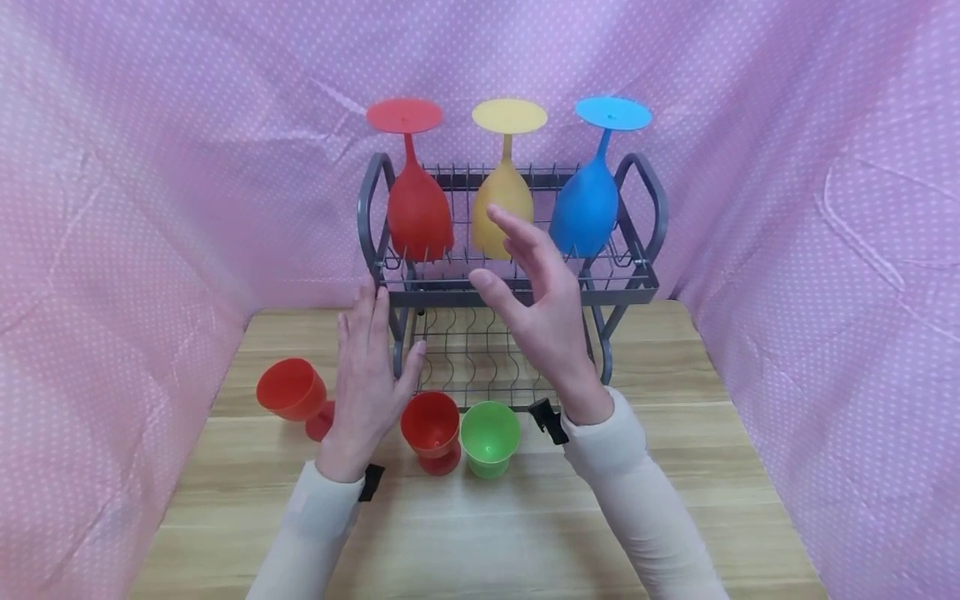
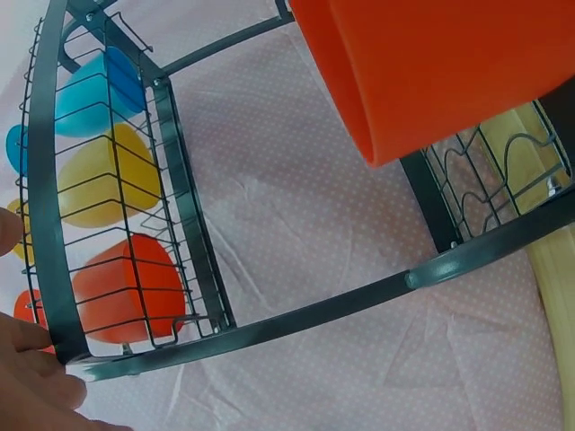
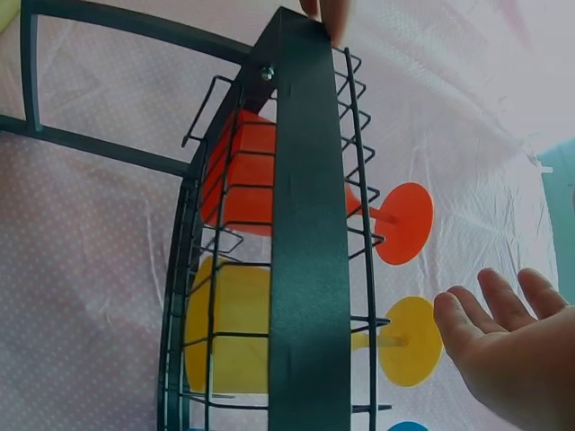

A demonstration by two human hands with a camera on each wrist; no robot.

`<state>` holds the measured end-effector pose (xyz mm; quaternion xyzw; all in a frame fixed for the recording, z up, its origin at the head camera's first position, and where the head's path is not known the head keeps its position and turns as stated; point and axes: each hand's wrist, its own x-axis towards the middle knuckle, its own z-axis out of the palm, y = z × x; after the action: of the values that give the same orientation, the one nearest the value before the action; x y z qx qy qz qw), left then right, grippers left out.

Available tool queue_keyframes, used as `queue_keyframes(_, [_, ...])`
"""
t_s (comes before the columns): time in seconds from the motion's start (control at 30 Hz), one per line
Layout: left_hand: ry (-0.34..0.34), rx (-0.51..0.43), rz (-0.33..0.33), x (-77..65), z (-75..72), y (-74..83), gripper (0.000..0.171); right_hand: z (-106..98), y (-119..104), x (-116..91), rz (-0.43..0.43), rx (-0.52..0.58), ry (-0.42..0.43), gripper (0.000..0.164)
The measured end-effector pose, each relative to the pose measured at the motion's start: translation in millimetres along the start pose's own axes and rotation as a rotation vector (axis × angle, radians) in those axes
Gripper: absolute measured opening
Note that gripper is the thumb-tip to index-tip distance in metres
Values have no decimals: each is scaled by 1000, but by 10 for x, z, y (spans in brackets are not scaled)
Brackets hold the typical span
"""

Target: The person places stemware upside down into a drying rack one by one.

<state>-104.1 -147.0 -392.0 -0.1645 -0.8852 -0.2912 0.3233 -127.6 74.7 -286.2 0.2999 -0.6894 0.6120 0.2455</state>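
My left hand (image 1: 366, 375) has its fingers stretched forward, fingertips touching the front left corner of a dark metal dish rack (image 1: 450, 298). My right hand (image 1: 551, 312) is raised before the rack's upper tier, fingers apart, holding nothing. In the head view it overlaps the yellow wine glass (image 1: 502, 183); the right wrist view shows this hand (image 3: 517, 355) apart from the yellow foot. A red wine glass (image 1: 420, 212) and a blue wine glass (image 1: 588, 204) flank the yellow one, all three upside down in the upper tier.
Left of my left hand, a small red goblet (image 1: 288, 390) stands tilted in view, its foot partly hidden. Between my forearms are another red goblet (image 1: 430, 421) and a green goblet (image 1: 490, 433), side by side on the wooden table (image 1: 480, 542). Pink dotted cloth (image 1: 810, 208) surrounds the table.
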Motion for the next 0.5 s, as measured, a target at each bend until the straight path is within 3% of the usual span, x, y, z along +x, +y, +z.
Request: queue_keyframes(0.5, [79,-49,15,-176,-30,1,73,40,0,-417,43,36,-8,72])
